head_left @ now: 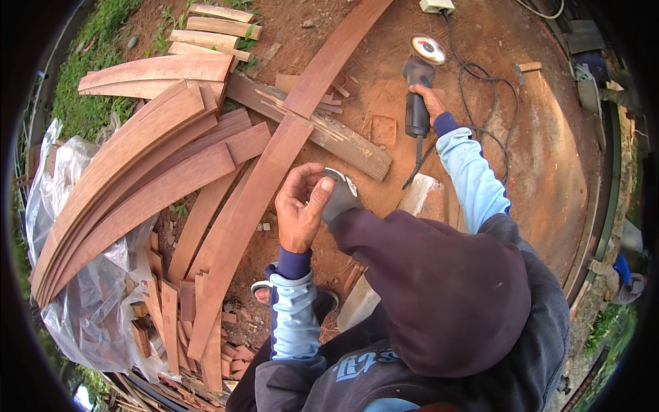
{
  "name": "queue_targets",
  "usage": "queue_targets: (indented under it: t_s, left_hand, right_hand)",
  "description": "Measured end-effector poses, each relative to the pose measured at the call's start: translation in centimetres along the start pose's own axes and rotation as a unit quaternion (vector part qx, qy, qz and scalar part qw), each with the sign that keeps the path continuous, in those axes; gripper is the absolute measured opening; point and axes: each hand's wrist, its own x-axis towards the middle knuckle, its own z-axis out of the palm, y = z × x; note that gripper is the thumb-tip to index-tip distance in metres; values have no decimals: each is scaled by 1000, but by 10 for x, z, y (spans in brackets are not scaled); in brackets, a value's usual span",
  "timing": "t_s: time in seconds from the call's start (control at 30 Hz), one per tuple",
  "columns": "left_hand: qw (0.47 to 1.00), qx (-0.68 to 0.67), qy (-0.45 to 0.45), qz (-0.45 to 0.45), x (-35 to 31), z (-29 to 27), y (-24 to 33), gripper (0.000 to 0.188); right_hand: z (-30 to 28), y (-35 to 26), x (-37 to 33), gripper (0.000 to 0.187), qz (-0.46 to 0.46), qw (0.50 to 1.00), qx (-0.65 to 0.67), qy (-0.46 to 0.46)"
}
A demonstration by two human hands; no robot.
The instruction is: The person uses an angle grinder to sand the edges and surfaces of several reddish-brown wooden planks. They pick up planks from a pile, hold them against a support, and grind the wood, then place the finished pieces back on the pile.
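Note:
My right hand (pixel 432 101) is wrapped around the dark body of an angle grinder (pixel 416 117), held to the right of the boards. Its pale disc (pixel 428 49) with a red centre points away from me, and the power cord leaves the near end. My left hand (pixel 302 206) is raised, its fingers curled in toward the thumb, beside a grey item with a white rim (pixel 343 194). What the left fingers hold, if anything, is hidden. Left of that hand, a long curved reddish board (pixel 254 199) meets another curved board (pixel 340 58) over a weathered beam (pixel 350 152).
Stacked curved boards (pixel 123 178) lie at the left on clear plastic sheeting (pixel 89 329). Offcuts (pixel 168 309) are heaped at the near left. The grinder's black cord (pixel 511 103) loops across the dirt at the right, near a pale socket box (pixel 436 5). A concrete block (pixel 422 196) lies near my right arm.

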Motion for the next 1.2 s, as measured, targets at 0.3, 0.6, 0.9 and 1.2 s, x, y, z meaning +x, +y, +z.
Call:
queue_targets:
  t_s: [0.3,0.6,0.9,1.2]
  left_hand:
    - [909,-156,-179,343,-57,54,154,70]
    - [864,-211,-305,341,-70,60,174,72]
    - [858,-220,-331,325,-75,55,173,73]
    - [861,-215,-342,309,-76,56,171,74]
  right_hand:
    - [14,5,-5,55,-133,952,-244,125]
    - [30,6,-20,68,-125,954,-240,130]
    - [30,7,-20,62,-100,930,-329,133]
    - [31,8,-29,70,-96,936,-311,131]
